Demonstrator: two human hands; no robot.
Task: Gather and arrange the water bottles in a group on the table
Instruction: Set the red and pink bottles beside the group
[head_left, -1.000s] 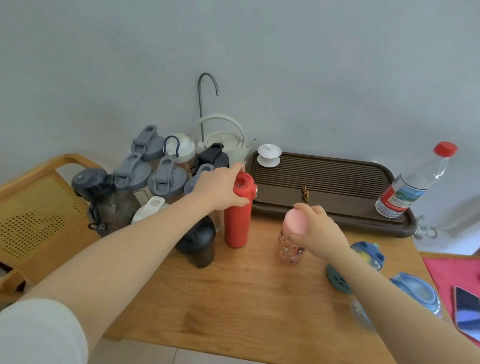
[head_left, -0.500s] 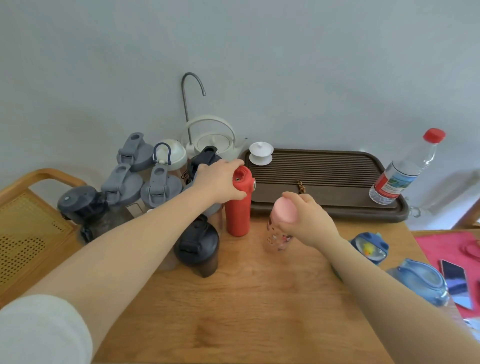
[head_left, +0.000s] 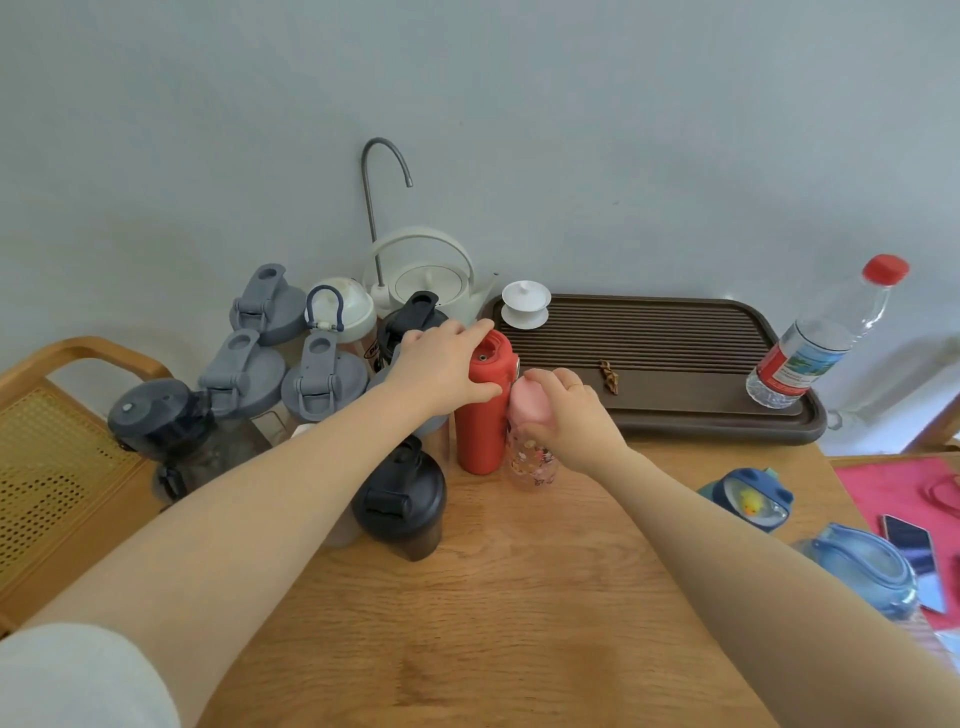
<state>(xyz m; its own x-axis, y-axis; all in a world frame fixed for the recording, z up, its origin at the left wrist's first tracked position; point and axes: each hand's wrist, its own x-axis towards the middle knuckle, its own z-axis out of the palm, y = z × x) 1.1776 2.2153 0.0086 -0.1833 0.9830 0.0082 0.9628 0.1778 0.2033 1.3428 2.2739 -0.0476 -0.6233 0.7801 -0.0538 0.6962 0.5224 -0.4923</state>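
A red bottle (head_left: 480, 431) stands upright on the wooden table (head_left: 519, 597), and my left hand (head_left: 444, 366) grips its top. Touching its right side is a small pink-capped bottle (head_left: 530, 462) with a printed clear body; my right hand (head_left: 569, 415) is closed around its cap and upper body. Left of them stands a cluster of bottles: several with grey flip lids (head_left: 322, 379), a white-lidded one (head_left: 345, 306), a dark one (head_left: 161, 431) and a black shaker (head_left: 400, 499). Two blue bottles (head_left: 753, 499) (head_left: 862, 569) lie at the right.
A dark slatted tea tray (head_left: 649, 358) fills the back right, holding a white lidded cup (head_left: 525, 305) and a red-capped plastic water bottle (head_left: 821, 343). A white kettle (head_left: 428, 280) with a gooseneck spout stands at the wall. A cane chair (head_left: 57, 457) is left; a phone (head_left: 911, 551) on red cloth is right.
My right hand has carried the pink-capped bottle leftwards until it touches the red bottle. My left hand keeps its hold on the red bottle's top.
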